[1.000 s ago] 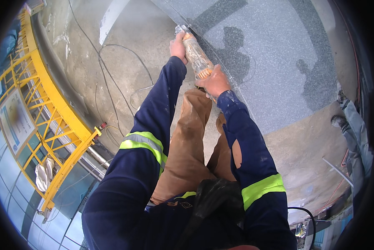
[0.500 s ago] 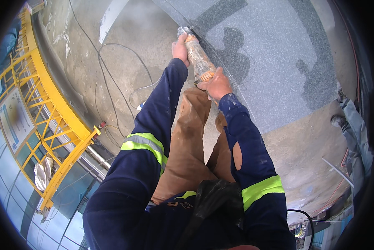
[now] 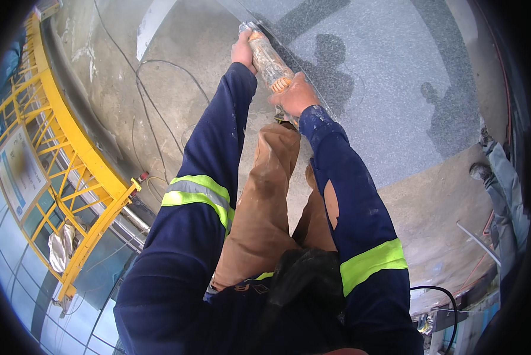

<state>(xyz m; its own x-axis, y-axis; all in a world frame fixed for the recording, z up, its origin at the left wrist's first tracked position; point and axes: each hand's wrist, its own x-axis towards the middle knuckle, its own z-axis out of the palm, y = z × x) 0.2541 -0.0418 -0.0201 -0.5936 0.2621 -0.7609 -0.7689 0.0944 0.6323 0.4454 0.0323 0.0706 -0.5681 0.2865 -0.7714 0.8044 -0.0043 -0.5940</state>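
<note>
A concrete floor is being partly covered by a grey speckled slab, beside whose left edge a long, dusty, orange power tool is being held at a slant. Its far end is being gripped by the left hand and its near end by the right hand, the fingers of both being curled closed around it, their tips being partly hidden.

Orange tool partly hidden by the right hand, grey slab cut off by the top edge
</note>
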